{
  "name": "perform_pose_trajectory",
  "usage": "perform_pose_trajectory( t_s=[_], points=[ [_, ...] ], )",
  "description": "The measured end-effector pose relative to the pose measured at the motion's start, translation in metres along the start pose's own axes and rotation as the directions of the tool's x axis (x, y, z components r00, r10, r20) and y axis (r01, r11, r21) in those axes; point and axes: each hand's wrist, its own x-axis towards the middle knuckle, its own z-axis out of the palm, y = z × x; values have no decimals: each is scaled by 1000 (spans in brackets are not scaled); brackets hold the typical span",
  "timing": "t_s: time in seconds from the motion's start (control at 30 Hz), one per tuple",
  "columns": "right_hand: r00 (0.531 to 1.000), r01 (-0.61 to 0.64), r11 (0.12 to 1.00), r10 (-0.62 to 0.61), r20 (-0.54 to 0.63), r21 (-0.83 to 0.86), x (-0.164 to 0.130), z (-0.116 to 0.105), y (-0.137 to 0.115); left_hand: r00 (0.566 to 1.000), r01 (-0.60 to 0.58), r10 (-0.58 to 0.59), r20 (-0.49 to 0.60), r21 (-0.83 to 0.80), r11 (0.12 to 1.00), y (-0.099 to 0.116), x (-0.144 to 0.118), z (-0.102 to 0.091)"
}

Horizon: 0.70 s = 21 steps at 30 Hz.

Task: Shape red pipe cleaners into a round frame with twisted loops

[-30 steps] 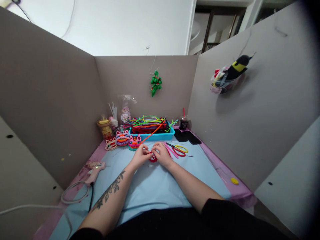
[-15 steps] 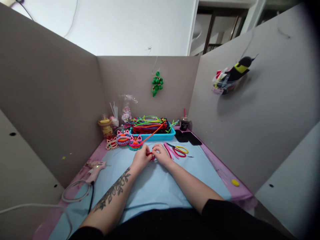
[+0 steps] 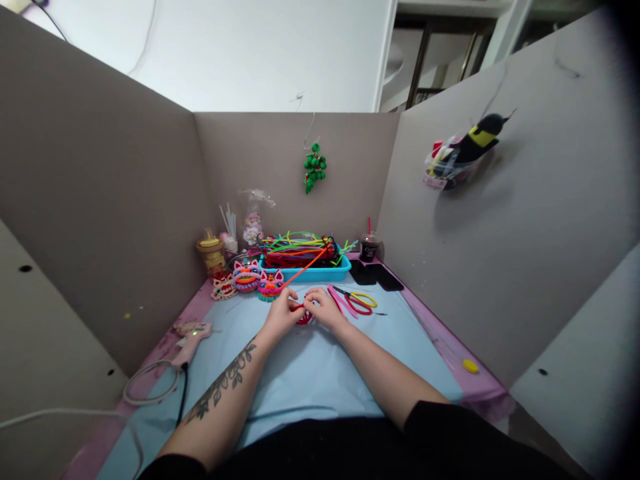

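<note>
Red piece (image 3: 305, 320) shows slightly lower than earlier, between left hand (image 3: 281, 312) and right hand (image 3: 324, 309), each grip pinching it; bending seems in hand, next move calls for steady hold.

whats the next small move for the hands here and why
I'd probably hold the red piece with the left hand and bend it slightly with the right hand: it sits between both hands, while the scissors lie aside.

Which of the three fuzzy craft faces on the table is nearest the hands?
The rightmost craft face, with a teal lower edge, is nearest, just beyond the left hand. The middle face and the pale, cream-and-red one sit farther left.
</note>
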Motion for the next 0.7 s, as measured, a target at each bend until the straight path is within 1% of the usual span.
perform_pose_trajectory(
  t_s=[0.07, 0.2, 0.33, 0.43, 0.53, 0.63, 0.7],
  points=[
    [1000, 7, 1000, -7, -8, -14, -1, 0, -1, 1000, -24, 24, 10, 51, 998, 1, 0, -1],
    [1000, 17, 998, -17, -1, -66, -2, -1, -5, 998, -65, 63, 20, 218, 974, 6, -2, -3],
    [997, 70, 985, -66, 32, -155, -4, 0, -8, 998, -58, 55, 20, 358, 932, 9, -2, -3],
    [995, 102, 972, -96, 39, -213, -4, 2, -5, 998, -55, 56, 12, 411, 910, 9, -2, -3],
    [991, 132, 957, -120, 61, -260, -3, 4, -1, 998, -67, 54, 45, 380, 923, 9, -2, -5],
    [983, 171, 942, -143, 114, -290, -3, 6, 3, 992, -86, 55, 117, 282, 956, 8, -1, -6],
    [980, 183, 937, -151, 129, -296, -3, 7, 4, 988, -90, 59, 144, 224, 971, 6, -1, -6]
  ],
)
